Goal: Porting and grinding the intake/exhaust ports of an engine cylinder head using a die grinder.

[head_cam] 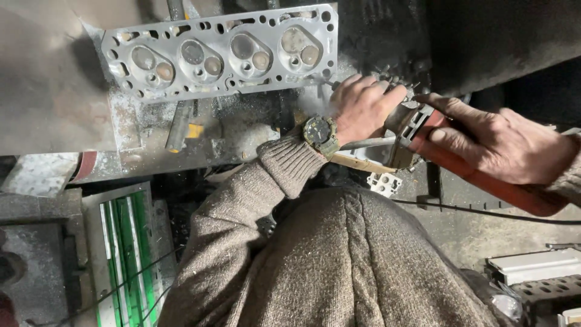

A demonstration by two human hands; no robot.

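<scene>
Grimy metal workbench (pixel 54 109) with a cylinder head (pixel 221 51) lying flat on it. Got my left hand (pixel 363 106) clamped round the front of the red angle grinder (pixel 484 175), right hand (pixel 502 145) gripping its body, just beside the head's near corner.

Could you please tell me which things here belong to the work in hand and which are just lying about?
In hand: red angle grinder, gripped by left hand and right hand; cylinder head.

Lying about: yellow-handled tool, green-striped panel, white perforated block.

A grey cylinder head (pixel 221 51) lies on the dusty metal surface (pixel 54 91), with a green-striped panel (pixel 127 248) lower down beside it.
</scene>
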